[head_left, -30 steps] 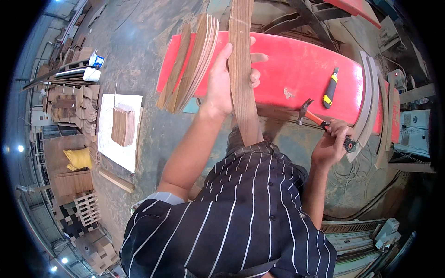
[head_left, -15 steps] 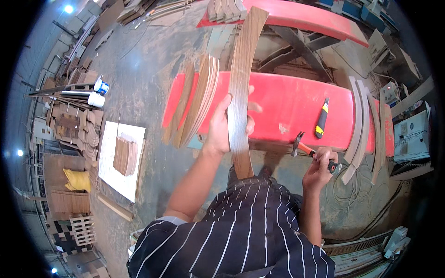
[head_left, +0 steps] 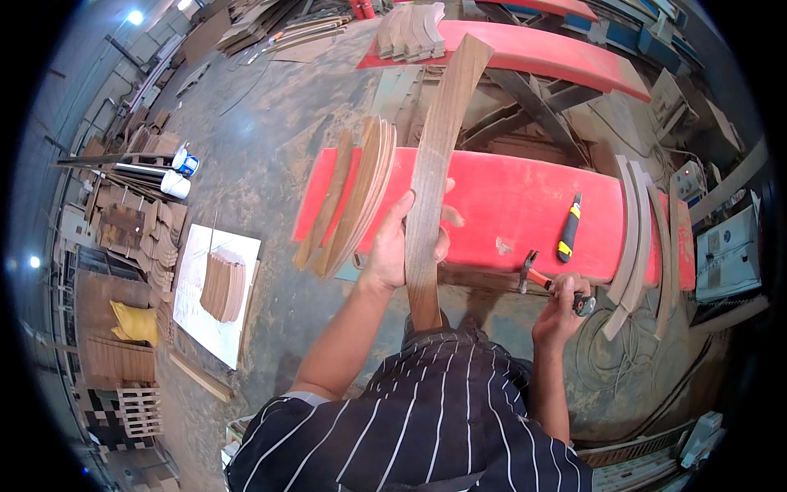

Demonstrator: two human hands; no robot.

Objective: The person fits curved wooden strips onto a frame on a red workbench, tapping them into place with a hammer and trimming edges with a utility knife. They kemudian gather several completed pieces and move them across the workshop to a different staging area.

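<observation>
My left hand point(head_left: 389, 246) is wrapped round a long, curved wooden strip point(head_left: 434, 156) with brown grain, which stands lengthwise in front of me above the red bench point(head_left: 508, 205). Its thumb lies along the strip's left edge and the fingertips show past the right edge. In my right hand point(head_left: 561, 307) is a claw hammer point(head_left: 534, 276) with an orange and black handle, its head pointing away to the left over the bench's near edge. A yellow and black utility knife point(head_left: 570, 228) lies on the bench beyond the hammer.
Curved wooden pieces point(head_left: 365, 197) lie across the bench's left end, and more curved strips point(head_left: 635, 230) cross its right end. Behind stands another red bench point(head_left: 541, 53) bearing stacked pieces point(head_left: 410, 33). At left, a white board point(head_left: 197, 303) holds a wood stack point(head_left: 223, 287). A cable point(head_left: 615, 353) coils on the floor.
The wooden strip has tilted slightly, its far end shifting right. The whole scene sits a little lower as the view moves. Both hands keep their hold.
</observation>
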